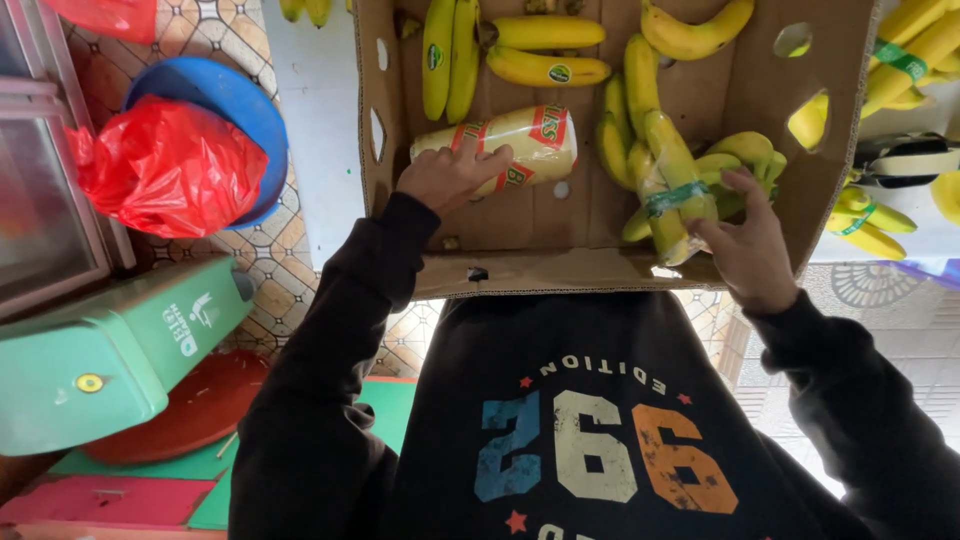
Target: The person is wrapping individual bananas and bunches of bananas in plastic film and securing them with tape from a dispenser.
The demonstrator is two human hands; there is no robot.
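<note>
A brown cardboard box (560, 262) stands in front of me, with yellow bananas inside. My left hand (450, 175) rests on a cream-coloured roll of printed tape (530, 140) lying on the box floor. My right hand (750, 245) grips a bunch of greenish-yellow bananas (670, 170) bound with a green band, near the box's right wall. Loose bananas (545, 68) lie at the far side of the box.
More banded bananas (900, 60) lie outside the box at right. A blue bowl (235, 105) holding a red plastic bag (165, 165) is at left, above a green box-shaped device (110, 350) and a red round tray (190, 410). Patterned floor tiles lie below.
</note>
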